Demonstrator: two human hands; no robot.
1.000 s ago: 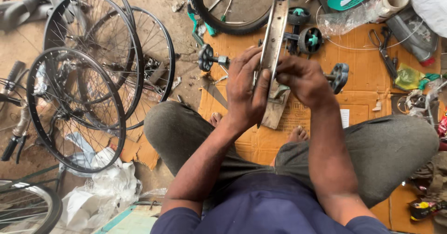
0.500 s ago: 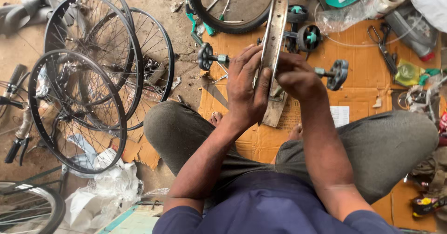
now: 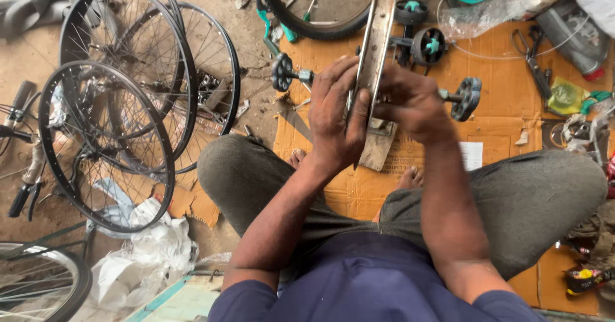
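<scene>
I sit cross-legged on cardboard (image 3: 512, 98) and hold a bare metal bicycle rim (image 3: 378, 34) upright, edge-on, in front of me. My left hand (image 3: 336, 117) grips the rim's left side, fingers wrapped over its edge. On the rim's right side my right hand (image 3: 410, 101) pinches something small against it; what it pinches is hidden. The rim's lower end rests on a wooden block (image 3: 378, 146) between my feet.
Several spoked wheels (image 3: 122, 123) lean together on the dirt at the left. A tyre (image 3: 301, 21) lies at the top. Small black and teal training wheels (image 3: 426, 43) on an axle, scissors (image 3: 532, 53), a bottle (image 3: 570, 37) and plastic bags (image 3: 147, 258) lie around.
Both hands and the rim have shifted slightly up and left in the view. My right hand's fingers have moved closer against the rim.
</scene>
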